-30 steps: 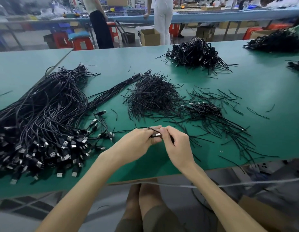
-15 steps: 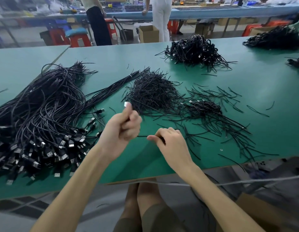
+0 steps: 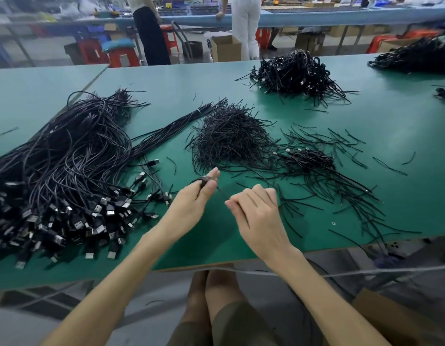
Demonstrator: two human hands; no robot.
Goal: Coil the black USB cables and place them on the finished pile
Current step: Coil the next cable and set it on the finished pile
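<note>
Centre frame: the left hand [image 3: 191, 206] pinches the black USB cable [image 3: 202, 183] between thumb and forefinger, the other fingers [image 3: 211, 174] lying straight. A small dark loop pokes out left of the fingertips. From there a thin, blurred strand slants down to the right, long axis upper left to lower right, into the right hand [image 3: 258, 213], whose curled fingers pinch its lower end. Both hands hover just over the green counter [image 3: 366, 136]. The loose cable heap [image 3: 66, 158] fills the left, and the coiled pile [image 3: 293, 73] sits upper right.
</note>
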